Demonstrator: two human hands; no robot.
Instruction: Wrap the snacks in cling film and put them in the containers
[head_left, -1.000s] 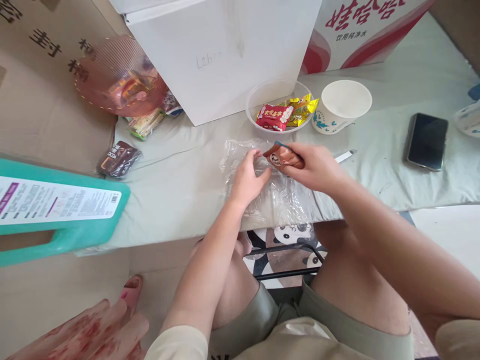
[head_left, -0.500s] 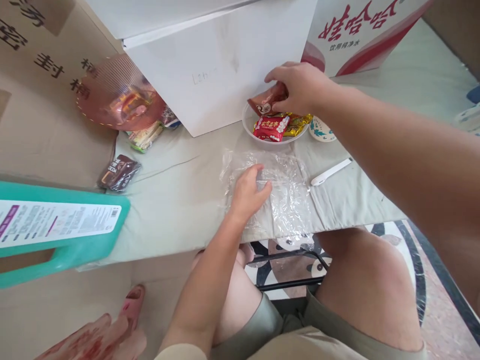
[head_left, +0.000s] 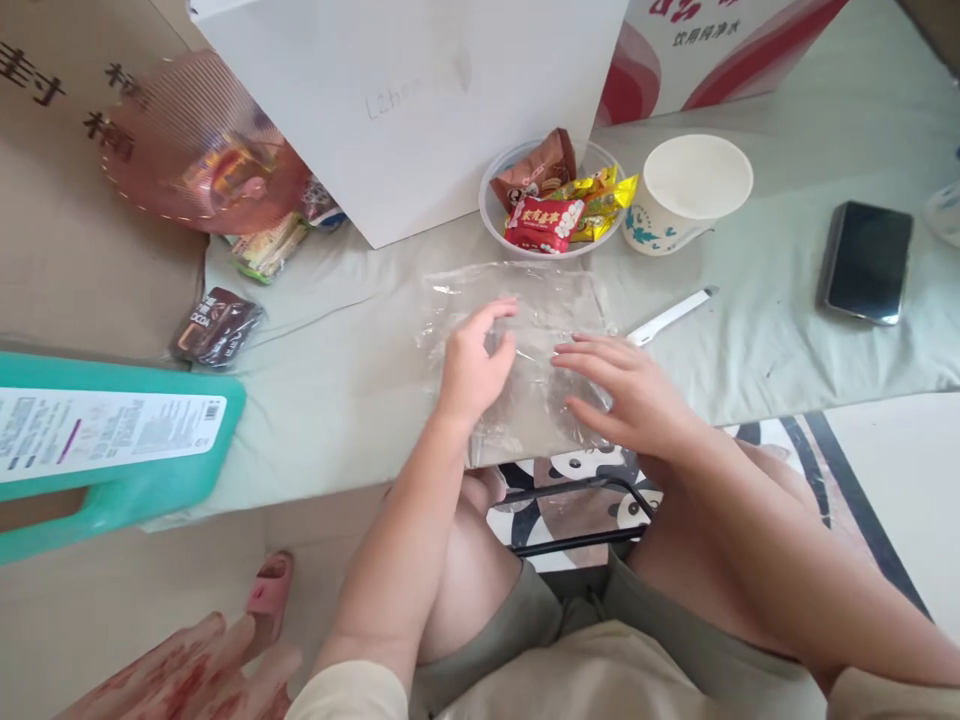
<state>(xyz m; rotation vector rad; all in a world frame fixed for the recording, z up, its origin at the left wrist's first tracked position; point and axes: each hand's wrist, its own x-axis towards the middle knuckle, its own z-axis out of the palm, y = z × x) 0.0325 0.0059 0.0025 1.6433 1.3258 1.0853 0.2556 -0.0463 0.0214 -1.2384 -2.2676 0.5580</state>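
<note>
Both hands lie spread, palms down, gripping nothing: left hand [head_left: 472, 365] and right hand [head_left: 626, 395] press the clear plastic bag [head_left: 525, 350] flat at the cloth-covered table's [head_left: 337, 370] near edge, apparently smoothing it.

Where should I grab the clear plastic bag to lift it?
Pinch the clear plastic bag at its far edge, coming from above. It lies flat and crumpled, the left hand and right hand rest on its near half, and the far strip is bare.
</note>
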